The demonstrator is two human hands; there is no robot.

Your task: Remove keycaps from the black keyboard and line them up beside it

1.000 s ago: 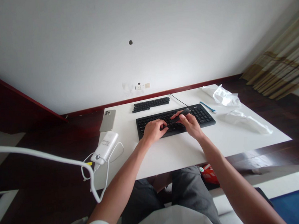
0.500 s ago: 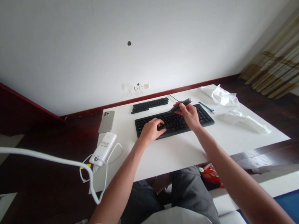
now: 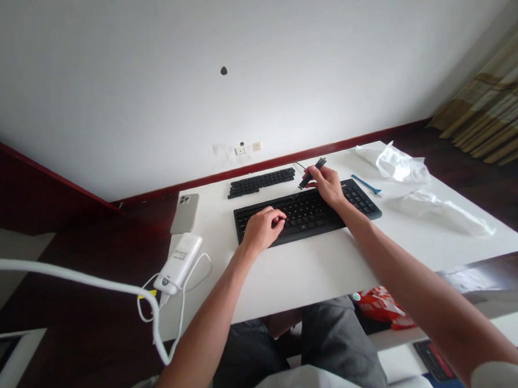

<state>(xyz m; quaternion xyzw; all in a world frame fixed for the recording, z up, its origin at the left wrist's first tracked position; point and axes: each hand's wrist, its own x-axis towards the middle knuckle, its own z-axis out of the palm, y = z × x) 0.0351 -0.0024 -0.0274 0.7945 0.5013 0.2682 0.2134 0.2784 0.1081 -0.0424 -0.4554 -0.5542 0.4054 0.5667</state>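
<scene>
Hands apart — left hand on the keyboard, right hand pinching a black tool — keycaps beyond.

The left hand rests its curled fingers on a black keyboard, which lies on a white table. The right hand, just above the keyboard's far edge, pinches a slim black tool. Beyond the hands sit rows of loose black keycaps; left of the left hand lie a smartphone and a white power bank.
</scene>
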